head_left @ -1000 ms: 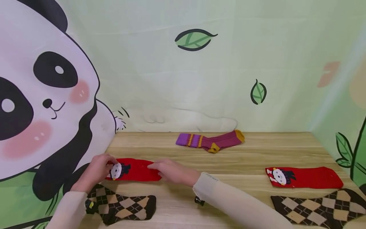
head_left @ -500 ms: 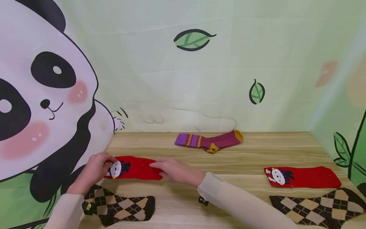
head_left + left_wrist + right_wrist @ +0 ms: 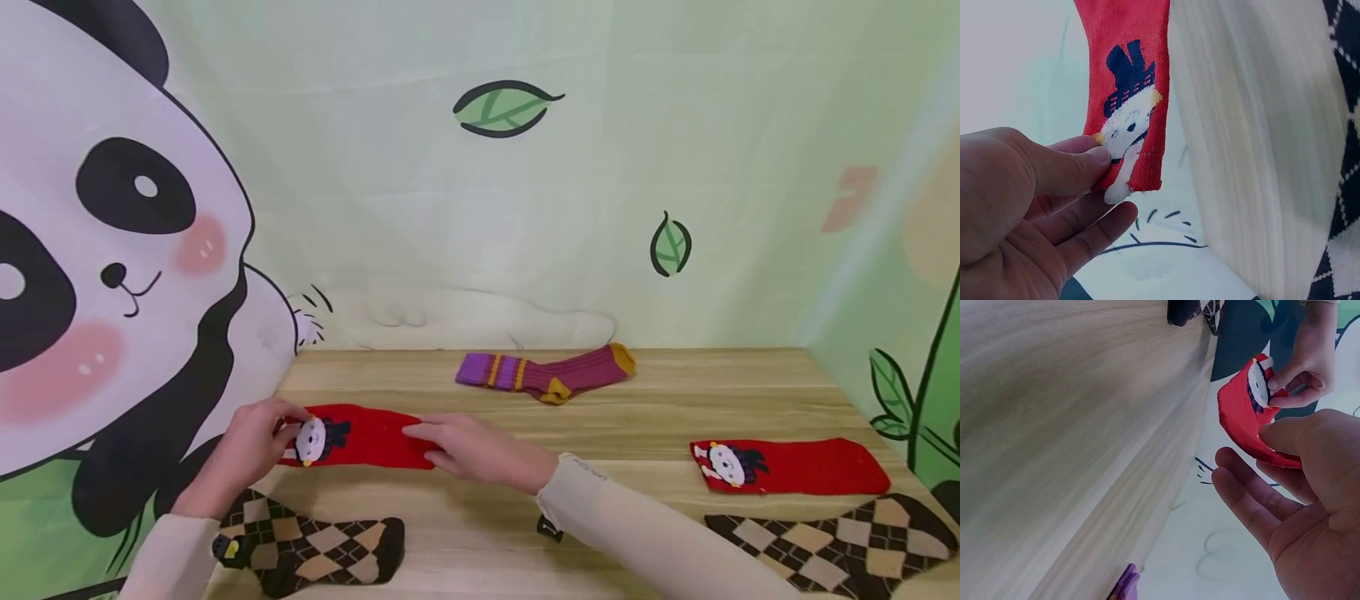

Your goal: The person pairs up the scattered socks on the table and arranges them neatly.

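Two bare hands hold a red sock [image 3: 371,437] lengthwise between them, raised above the left part of a wooden table [image 3: 457,542]. The left hand [image 3: 251,442] pinches the end printed with a white animal face in a dark hat, its thumb on the printed side and fingers behind. The right hand [image 3: 483,450] is clamped on the plain end between thumb and forefinger, while two other fingers reach out free of the cloth. Pale long sleeves cover both arms. The right wrist's view shows the sock bowing in a curve from one hand to the other

Nearer to me than the held sock, at the left, lies an argyle sock [image 3: 330,550] in black, brown and tan. At the right of the table a second red sock [image 3: 817,467] with the same face lies flat, and just on its near side is another argyle sock [image 3: 847,546]. Near the far edge, around the middle, rests a purple sock [image 3: 543,375] with mustard stripes, heel and toe. Behind hangs a pale green backdrop [image 3: 375,200] with a big cartoon panda [image 3: 172,275] on the left and drawn leaves
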Tool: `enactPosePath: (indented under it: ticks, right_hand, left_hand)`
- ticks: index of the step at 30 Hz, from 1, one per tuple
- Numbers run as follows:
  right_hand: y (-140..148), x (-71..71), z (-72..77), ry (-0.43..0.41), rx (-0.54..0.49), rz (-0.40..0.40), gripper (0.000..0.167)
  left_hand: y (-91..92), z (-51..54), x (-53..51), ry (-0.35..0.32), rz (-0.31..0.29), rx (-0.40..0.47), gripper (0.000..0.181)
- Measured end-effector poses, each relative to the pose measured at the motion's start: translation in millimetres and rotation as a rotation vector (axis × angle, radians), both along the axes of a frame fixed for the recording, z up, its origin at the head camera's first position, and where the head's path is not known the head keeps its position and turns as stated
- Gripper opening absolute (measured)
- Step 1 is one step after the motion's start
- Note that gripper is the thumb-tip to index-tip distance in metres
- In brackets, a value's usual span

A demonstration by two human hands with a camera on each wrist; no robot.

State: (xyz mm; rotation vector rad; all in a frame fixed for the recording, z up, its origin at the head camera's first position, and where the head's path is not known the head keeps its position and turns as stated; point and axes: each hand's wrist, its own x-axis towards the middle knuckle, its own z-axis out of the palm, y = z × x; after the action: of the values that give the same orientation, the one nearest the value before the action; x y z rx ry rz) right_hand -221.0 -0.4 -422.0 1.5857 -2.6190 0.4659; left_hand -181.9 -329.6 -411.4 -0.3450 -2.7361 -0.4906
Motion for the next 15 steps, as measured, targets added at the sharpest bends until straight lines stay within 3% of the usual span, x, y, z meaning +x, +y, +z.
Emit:
enactPosePath:
  ticks: [15]
  right_hand:
    - [26, 4.9, 14.9, 0.040, -0.043, 0.012, 0.043]
  left_hand:
    - [20.3, 18.2, 7.6, 0.059, -0.029, -0.002, 0.019]
